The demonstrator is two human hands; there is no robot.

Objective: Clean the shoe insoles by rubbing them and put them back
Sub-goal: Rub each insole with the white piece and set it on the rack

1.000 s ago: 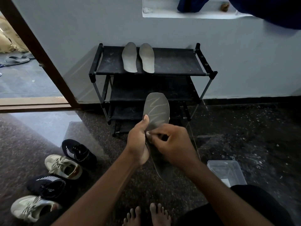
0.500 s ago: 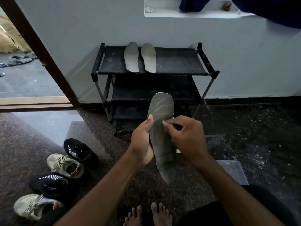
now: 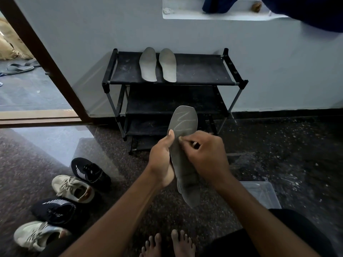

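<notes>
No brand or lettering is readable anywhere; the only mark is a pale zigzag scrawl on the wide toe end of the grey insole (image 3: 182, 153) I hold upright in front of me. It is a thin, flat, matte sheet, rounded at the toe and narrowing to the heel, which hangs below my wrists. My left hand (image 3: 161, 160) wraps its left edge, thumb pressed on the front face, so that grip is closed on the insole. My right hand (image 3: 207, 154) has its fingers curled together with the tips pressed against the insole's face just under the zigzag; whether they also pinch something small, I cannot tell.

Two more grey insoles (image 3: 157, 64) lie side by side, toes toward the wall, on the dusty black fabric top shelf of the shoe rack (image 3: 239, 84), a frame of dark tubes with plastic joints. On the speckled polished floor to my left sit two black knit sneakers (image 3: 89, 172) with white stripes and two beige lace-up sneakers (image 3: 74, 188). A clear plastic box (image 3: 259, 193) rests by my right knee.
</notes>
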